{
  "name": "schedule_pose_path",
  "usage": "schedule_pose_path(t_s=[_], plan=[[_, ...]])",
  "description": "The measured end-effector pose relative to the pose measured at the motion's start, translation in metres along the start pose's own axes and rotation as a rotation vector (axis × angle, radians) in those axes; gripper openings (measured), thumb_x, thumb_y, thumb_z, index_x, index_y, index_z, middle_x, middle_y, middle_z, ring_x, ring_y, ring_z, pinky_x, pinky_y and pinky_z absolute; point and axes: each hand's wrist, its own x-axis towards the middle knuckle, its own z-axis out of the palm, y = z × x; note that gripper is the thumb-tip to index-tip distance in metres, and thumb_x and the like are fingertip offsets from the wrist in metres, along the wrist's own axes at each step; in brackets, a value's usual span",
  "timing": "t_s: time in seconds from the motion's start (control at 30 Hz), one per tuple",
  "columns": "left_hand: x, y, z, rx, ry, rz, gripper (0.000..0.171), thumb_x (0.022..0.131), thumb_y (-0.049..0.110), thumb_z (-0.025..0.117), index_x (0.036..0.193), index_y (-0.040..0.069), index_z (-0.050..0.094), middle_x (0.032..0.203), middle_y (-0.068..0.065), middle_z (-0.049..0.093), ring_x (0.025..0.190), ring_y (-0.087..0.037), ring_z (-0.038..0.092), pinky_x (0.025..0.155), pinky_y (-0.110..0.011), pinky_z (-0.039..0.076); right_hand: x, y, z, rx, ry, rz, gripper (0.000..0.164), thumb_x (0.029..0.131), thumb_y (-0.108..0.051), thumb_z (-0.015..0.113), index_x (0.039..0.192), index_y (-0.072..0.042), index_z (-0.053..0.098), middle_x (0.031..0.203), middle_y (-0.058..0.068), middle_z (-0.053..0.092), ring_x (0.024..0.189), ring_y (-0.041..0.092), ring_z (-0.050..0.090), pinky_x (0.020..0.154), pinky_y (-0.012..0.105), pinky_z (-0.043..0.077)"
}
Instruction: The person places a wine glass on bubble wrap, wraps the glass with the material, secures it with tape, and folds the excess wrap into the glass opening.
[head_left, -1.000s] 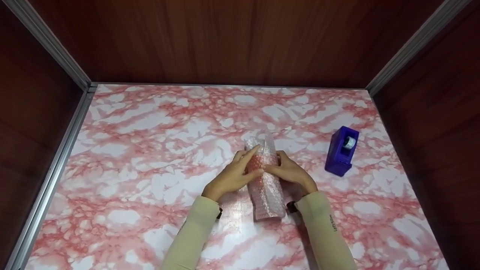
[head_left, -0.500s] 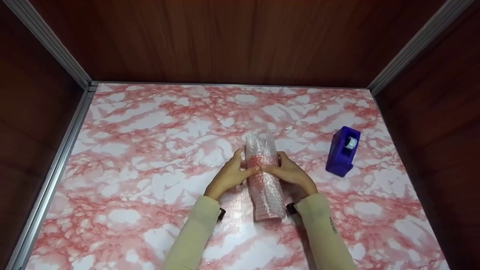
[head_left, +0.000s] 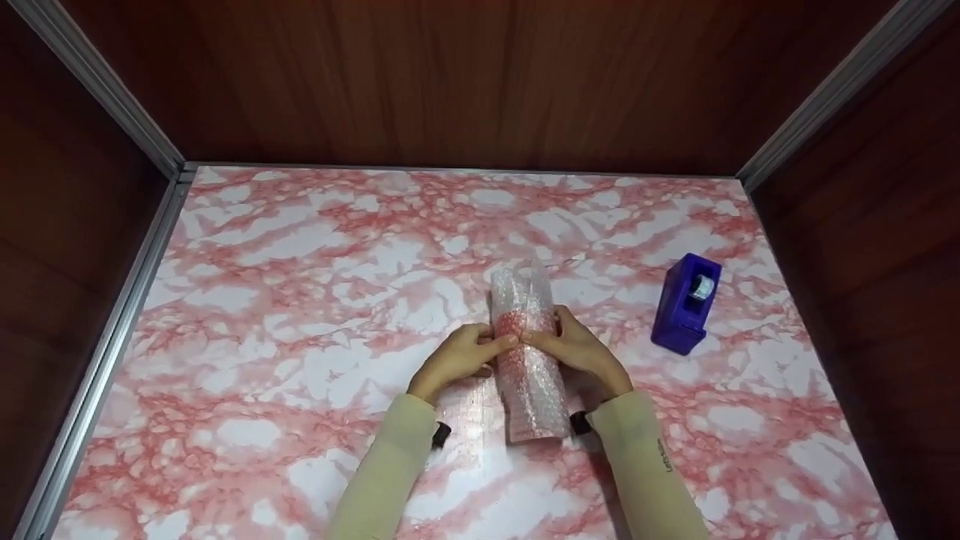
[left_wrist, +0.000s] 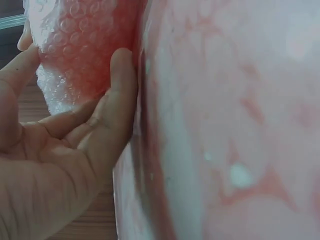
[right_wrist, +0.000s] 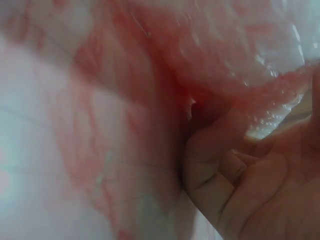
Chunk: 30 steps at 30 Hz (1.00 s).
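Observation:
A roll of bubble wrap [head_left: 536, 397] lies lengthwise on the table, with something red showing through its middle. My left hand [head_left: 459, 356] grips its left side, the thumb on top and the fingers curled at the side near the tabletop. From the right, my right hand [head_left: 586, 351] holds it the same way, and the two thumb tips almost meet on top. In the left wrist view the clear bubbles [left_wrist: 80, 37] lie between thumb and fingers. The right wrist view shows curled fingers [right_wrist: 210, 160] tucked against the wrap's lower side. What is inside cannot be made out.
A purple tape dispenser [head_left: 684, 304] with a roll of clear tape stands to the right of the hands. The red-and-white marbled table [head_left: 300, 285] is enclosed by dark wood panels [head_left: 465, 82] at the back and both sides.
The left fingers have come off the top of the bubble wrap and curled down along its left side. The right hand, the roll and the dispenser stay about where they were.

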Motion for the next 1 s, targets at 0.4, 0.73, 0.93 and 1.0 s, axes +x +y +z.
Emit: schedule_pose_path(t_s=[0.4, 0.73, 0.93, 1.0], plan=[[-0.014, 0.016, -0.003, -0.003, 0.032, 0.137, 0.067, 0.091, 0.048, 0.071, 0.141, 0.007, 0.053, 0.131, -0.011, 0.060, 0.100, -0.022, 0.068, 0.082, -0.043, 0.057, -0.019, -0.020, 0.003, -0.070, 0.048, -0.262, 0.086, 0.086, -0.034, 0.080, 0.152, -0.016, 0.027, 0.139, 0.016, 0.047, 0.115, 0.033, 0.059, 0.086, 0.048, 0.054], [-0.036, 0.052, -0.012, 0.040, 0.075, 0.445, 0.070, 0.089, 0.032, 0.078, 0.147, 0.011, 0.046, 0.134, -0.008, 0.055, 0.116, -0.023, 0.060, 0.094, -0.035, 0.051, -0.048, -0.060, 0.016, -0.276, 0.231, -0.679, 0.091, 0.071, -0.005, 0.091, 0.145, 0.000, 0.039, 0.128, 0.019, 0.044, 0.104, 0.026, 0.056, 0.081, 0.043, 0.052], [-0.044, 0.048, -0.012, 0.140, 0.114, 0.589, 0.071, 0.089, 0.025, 0.079, 0.148, 0.011, 0.043, 0.141, -0.004, 0.049, 0.125, -0.020, 0.053, 0.101, -0.032, 0.046, -0.068, -0.076, 0.030, -0.379, 0.312, -0.849, 0.101, 0.061, -0.005, 0.096, 0.143, 0.009, 0.037, 0.131, 0.025, 0.041, 0.117, 0.031, 0.048, 0.089, 0.050, 0.048], [-0.045, 0.045, -0.012, 0.161, 0.122, 0.613, 0.072, 0.089, 0.023, 0.079, 0.149, 0.011, 0.041, 0.143, -0.003, 0.047, 0.127, -0.020, 0.051, 0.102, -0.032, 0.045, -0.069, -0.075, 0.032, -0.362, 0.306, -0.868, 0.106, 0.061, -0.005, 0.095, 0.146, 0.009, 0.032, 0.137, 0.024, 0.039, 0.123, 0.032, 0.045, 0.096, 0.053, 0.043]])
